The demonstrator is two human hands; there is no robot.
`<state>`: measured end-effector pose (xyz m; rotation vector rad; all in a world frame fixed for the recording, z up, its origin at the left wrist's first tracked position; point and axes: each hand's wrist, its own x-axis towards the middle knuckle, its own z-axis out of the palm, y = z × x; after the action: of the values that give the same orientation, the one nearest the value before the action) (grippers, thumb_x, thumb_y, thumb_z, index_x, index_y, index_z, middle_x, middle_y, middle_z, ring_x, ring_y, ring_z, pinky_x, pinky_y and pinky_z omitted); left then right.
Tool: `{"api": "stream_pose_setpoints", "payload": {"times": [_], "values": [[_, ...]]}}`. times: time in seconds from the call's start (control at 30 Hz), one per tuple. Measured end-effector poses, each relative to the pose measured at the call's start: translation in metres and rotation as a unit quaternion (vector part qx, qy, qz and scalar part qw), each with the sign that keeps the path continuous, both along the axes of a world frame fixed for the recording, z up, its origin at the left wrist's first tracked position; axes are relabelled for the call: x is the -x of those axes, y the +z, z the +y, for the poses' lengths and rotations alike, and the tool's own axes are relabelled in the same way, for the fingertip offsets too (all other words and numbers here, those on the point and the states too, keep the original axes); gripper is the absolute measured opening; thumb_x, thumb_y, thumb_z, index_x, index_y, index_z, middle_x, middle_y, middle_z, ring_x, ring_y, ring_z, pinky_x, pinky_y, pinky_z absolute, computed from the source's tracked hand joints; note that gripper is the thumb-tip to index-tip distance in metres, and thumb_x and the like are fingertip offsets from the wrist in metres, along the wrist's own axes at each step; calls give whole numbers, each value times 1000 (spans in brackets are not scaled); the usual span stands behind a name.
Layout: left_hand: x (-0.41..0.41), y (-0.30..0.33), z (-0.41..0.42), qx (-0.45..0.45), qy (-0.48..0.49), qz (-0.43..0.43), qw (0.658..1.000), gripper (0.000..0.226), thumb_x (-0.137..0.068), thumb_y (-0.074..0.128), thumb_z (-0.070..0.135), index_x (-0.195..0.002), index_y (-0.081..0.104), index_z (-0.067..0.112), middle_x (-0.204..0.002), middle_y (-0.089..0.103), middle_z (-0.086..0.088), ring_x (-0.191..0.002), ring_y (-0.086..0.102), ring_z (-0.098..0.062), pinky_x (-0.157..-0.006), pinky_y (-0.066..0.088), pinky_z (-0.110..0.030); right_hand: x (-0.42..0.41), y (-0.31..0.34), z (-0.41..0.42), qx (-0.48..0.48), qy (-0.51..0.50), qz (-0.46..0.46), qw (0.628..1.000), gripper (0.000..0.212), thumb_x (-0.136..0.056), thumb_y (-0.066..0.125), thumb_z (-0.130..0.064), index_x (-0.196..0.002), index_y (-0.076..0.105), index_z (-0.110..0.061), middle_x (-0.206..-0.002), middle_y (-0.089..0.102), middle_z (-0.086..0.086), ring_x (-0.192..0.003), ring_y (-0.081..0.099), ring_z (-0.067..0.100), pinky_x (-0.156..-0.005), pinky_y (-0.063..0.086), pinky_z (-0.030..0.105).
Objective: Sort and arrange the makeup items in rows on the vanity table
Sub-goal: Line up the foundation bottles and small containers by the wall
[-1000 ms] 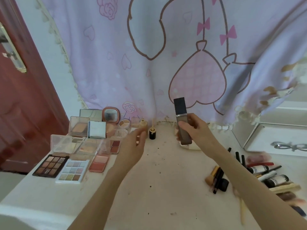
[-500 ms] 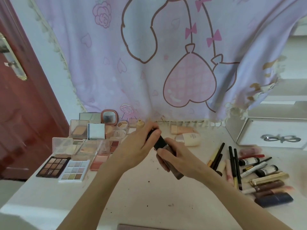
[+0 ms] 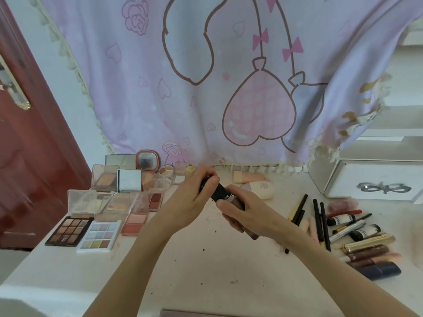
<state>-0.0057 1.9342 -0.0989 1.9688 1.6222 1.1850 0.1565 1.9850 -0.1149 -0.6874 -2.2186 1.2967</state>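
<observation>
Above the middle of the bench, we held the foundation bottle tilted, clear of the surface, its black cap pointing toward the far left corner. Our right hand was wrapped round the brown body, and our left hand pinched the black cap between thumb and fingers. We judged this two-handed hold to serve for checking or tightening the cap before the bottle was set down.

Toward the left edge, the open palettes and compacts lay in rows, lids raised; coloured pans showed in the palettes and pressed powder in the compacts. Grouping by type appeared to be the reason.

Near the far edge, two pale tubes lay on their sides. Toward the right edge, pencils and assorted tubes lay loosely side by side, not yet in strict rows. At the far right corner stood a white drawer box, closed; we could not see its contents.
</observation>
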Motion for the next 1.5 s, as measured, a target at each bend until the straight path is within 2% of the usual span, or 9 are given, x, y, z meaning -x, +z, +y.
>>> {"api": "stream_pose_setpoints", "payload": {"times": [0.2, 0.37, 0.47, 0.7, 0.9, 1.07, 1.2, 1.33, 1.5], "values": [[26, 2, 3, -80, 140, -117, 980, 14, -88, 36, 47, -91, 46, 38, -76, 53, 21, -71, 50, 4, -64, 36, -5, -28, -12, 20, 21, -79, -53, 995, 22, -85, 61, -41, -87, 49, -23, -62, 57, -5, -49, 51, 6, -54, 45, 21], [11, -36, 13, 8, 169, -130, 977, 26, -87, 61, 23, -111, 49, 21, -96, 60, 9, -81, 56, -10, -72, 43, -18, -37, -12, 47, 61, -119, -5, 991, 17, -88, 62, -22, -101, 56, -12, -94, 57, 14, -91, 56, 28, -95, 46, 49], [4, -54, 18, 49, 192, -150, 969, 34, -81, 69, 18, -107, 48, 22, -98, 62, 4, -80, 58, -10, -72, 45, -23, -34, -9, 57, 122, -126, 63, 982, 16, -85, 64, -16, -101, 62, -14, -99, 61, 11, -95, 59, 29, -100, 43, 52], [-1, -80, 37, 66, 241, -131, 960, 36, -80, 70, 18, -113, 56, 16, -93, 58, 7, -72, 57, 0, -60, 39, 0, -11, -4, 90, 93, -173, 71, 978, 24, -81, 70, -20, -98, 61, -34, -105, 65, -7, -99, 58, 9, -78, 42, 16], [-1, -83, 61, 49, 246, -109, 962, 33, -84, 65, 14, -116, 58, 14, -106, 61, 2, -73, 56, 3, -63, 39, 1, 11, -11, 121, 80, -195, 58, 976, 27, -77, 74, -13, -101, 62, -21, -95, 66, -5, -92, 61, 12, -79, 50, 22], [-7, -84, 84, 49, 219, -68, 972, 37, -91, 54, 14, -128, 52, 9, -116, 60, -6, -92, 53, -12, -74, 34, -8, 21, -20, 140, 51, -188, 8, 981, 28, -76, 76, -17, -98, 60, -19, -90, 65, -11, -86, 61, 5, -76, 45, 19], [-10, -87, 94, 38, 219, -84, 971, 33, -91, 52, 8, -125, 54, 7, -112, 61, -7, -92, 50, -12, -74, 32, -12, 23, -24, 149, 49, -169, -9, 984, 28, -75, 76, -18, -94, 60, -30, -85, 64, -20, -79, 59, -8, -67, 41, 10], [-16, -86, 104, 34, 221, -92, 970, 31, -93, 50, 6, -123, 55, 9, -93, 57, -1, -82, 48, -13, -68, 31, -14, 23, -29, 155, 51, -150, -22, 987, 27, -76, 75, -14, -92, 61, -31, -87, 66, -14, -83, 61, -3, -75, 49, 18], [-26, -87, 110, 51, 216, -119, 968, 29, -94, 46, 5, -121, 54, 10, -96, 65, -16, -87, 58, -32, -72, 41, -28, 18, -33, 159, 66, -142, -16, 988, 29, -77, 74, -10, -101, 62, -23, -91, 65, -10, -87, 60, 2, -75, 46, 14]]}}
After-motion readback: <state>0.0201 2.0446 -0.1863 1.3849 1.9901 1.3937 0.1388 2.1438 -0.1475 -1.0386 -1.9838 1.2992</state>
